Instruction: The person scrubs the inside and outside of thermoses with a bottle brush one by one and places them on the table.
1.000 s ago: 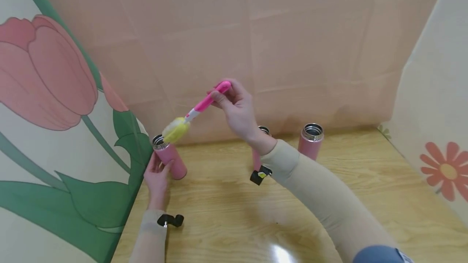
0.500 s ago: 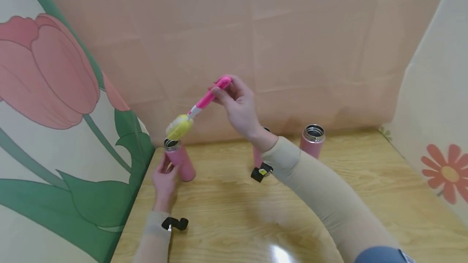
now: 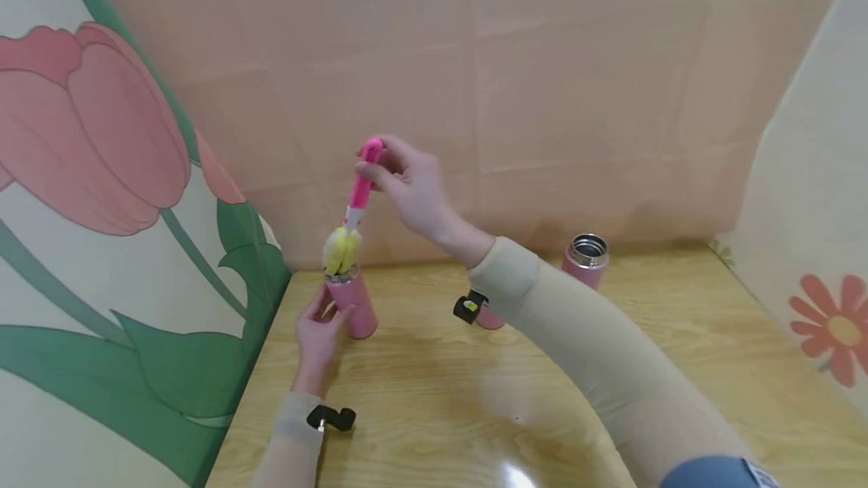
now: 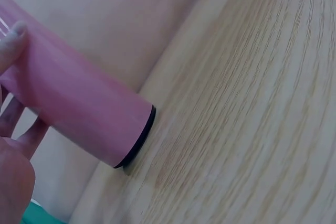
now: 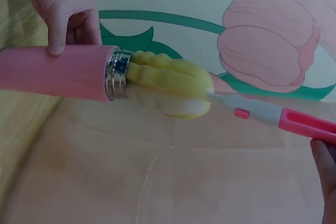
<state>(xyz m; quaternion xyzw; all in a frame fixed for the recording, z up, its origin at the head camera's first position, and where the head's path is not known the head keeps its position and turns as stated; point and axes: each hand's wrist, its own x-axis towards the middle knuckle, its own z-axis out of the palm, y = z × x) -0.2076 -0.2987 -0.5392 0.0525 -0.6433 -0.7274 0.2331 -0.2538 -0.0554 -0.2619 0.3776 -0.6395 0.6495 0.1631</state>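
Observation:
My left hand [image 3: 320, 333] grips a pink bottle [image 3: 357, 307] around its upper side. The bottle stands tilted, its dark base edge at the table in the left wrist view. Above it, my right hand [image 3: 407, 183] pinches the pink handle of a bottle brush [image 3: 362, 185]. The brush's yellow and white sponge head [image 5: 173, 85] has its tip in the bottle's steel mouth [image 5: 118, 74], while most of the sponge is still outside. In the left wrist view, the fingers [image 4: 13, 43] wrap the pink bottle body [image 4: 84, 95].
Another open pink bottle [image 3: 585, 260] stands at the back right of the wooden table [image 3: 434, 398]. A further pink bottle [image 3: 490, 318] is mostly hidden behind my right forearm. A tulip-printed panel [image 3: 95, 134] borders the left, and a beige backdrop [image 3: 542, 81] the back.
My right hand has moved left and turned the brush steeper, bringing the sponge tip down into the bottle's mouth. My left hand has shifted the bottle slightly right.

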